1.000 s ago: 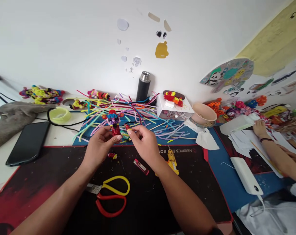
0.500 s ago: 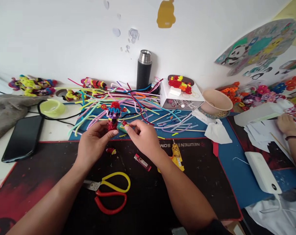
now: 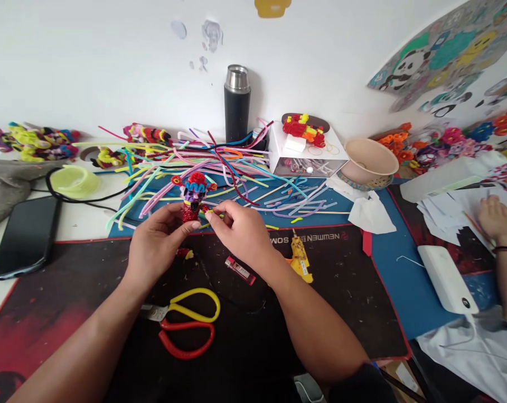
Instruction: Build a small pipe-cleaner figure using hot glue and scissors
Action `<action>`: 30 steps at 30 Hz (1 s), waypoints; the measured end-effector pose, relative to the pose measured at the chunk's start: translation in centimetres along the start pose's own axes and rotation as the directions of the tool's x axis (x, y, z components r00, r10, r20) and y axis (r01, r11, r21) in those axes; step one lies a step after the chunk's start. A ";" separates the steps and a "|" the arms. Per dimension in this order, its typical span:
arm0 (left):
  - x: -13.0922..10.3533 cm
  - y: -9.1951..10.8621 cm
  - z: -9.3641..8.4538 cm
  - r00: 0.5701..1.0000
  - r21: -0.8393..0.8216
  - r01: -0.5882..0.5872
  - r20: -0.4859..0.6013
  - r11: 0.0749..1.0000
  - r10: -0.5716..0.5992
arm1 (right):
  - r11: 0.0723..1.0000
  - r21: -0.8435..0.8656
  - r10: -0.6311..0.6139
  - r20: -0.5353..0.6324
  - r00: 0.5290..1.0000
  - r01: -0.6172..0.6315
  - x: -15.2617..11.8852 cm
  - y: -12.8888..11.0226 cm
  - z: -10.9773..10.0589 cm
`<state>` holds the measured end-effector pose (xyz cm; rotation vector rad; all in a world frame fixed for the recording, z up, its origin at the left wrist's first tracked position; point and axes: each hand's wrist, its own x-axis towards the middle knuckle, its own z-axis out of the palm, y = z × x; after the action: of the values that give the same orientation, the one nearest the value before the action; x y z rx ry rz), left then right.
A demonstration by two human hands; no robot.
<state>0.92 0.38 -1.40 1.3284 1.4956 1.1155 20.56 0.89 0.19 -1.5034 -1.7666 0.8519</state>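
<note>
A small fuzzy figure (image 3: 193, 193) with a red and blue hat, a purple face and a glittery red body stands upright in my left hand (image 3: 156, 238), whose fingers and thumb close round its body. My right hand (image 3: 240, 229) pinches a small red piece with a yellow end (image 3: 205, 210) against the figure's right side. Below my hands another small red and yellow piece (image 3: 185, 253) lies on the black mat (image 3: 245, 336). Nearby are scissors (image 3: 190, 323) with yellow and red handles, a red lighter (image 3: 240, 270) and a yellow glue gun (image 3: 299, 260).
Colourful pipe cleaners (image 3: 232, 168) spread behind my hands. Further back stand a black thermos (image 3: 237, 106), a white drawer box (image 3: 308, 154) and a pink bowl (image 3: 370, 162). A phone (image 3: 27, 235) lies left. At right are a power bank (image 3: 446, 280) and another person's hand (image 3: 499, 218).
My right hand has brought the small red piece leftward to the figure's side, closing the gap between them. The whole view has shifted slightly.
</note>
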 end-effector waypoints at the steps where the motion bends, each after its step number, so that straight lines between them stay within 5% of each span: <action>1: 0.0 -0.1 0.0 1.000 0.011 -0.003 0.002 1.000 0.003 | 1.000 0.001 0.001 0.000 1.000 -0.001 0.0 0.0 0.0; 30: 0.2 -0.8 0.1 1.000 -0.029 0.023 0.021 0.999 -0.022 | 0.996 0.085 -0.013 -0.001 1.000 0.013 -0.2 0.1 0.0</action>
<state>0.76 0.49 -2.20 1.2964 1.4712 1.1021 20.66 0.68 0.14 -1.4360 -1.7161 0.9085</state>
